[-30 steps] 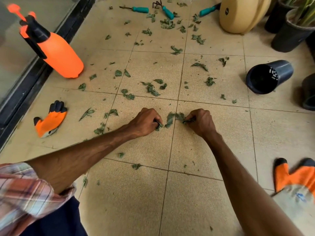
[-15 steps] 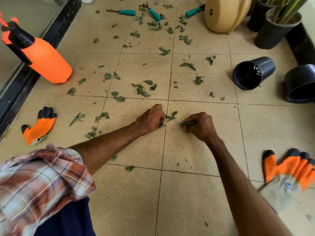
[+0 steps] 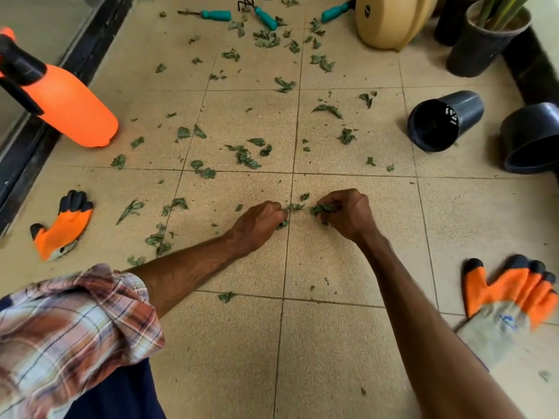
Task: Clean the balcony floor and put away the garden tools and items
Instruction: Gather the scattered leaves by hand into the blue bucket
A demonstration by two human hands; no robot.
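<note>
Both hands work at mid-floor — the left hand (image 3: 260, 220) curled, pinching leaf scraps (image 3: 295, 206), the right hand (image 3: 348, 214) closed on a green clump. Light, limp, crumbly stuff — best pinched in bunches; more lies scattered farther off.

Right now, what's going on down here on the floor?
A person is gathering fallen leaves off the tiled floor bare-handed: the left hand and right hand each pinch some. Many more lie scattered further out, and the gloves, teal-handled tools and orange sprayer are not yet put away.
</note>
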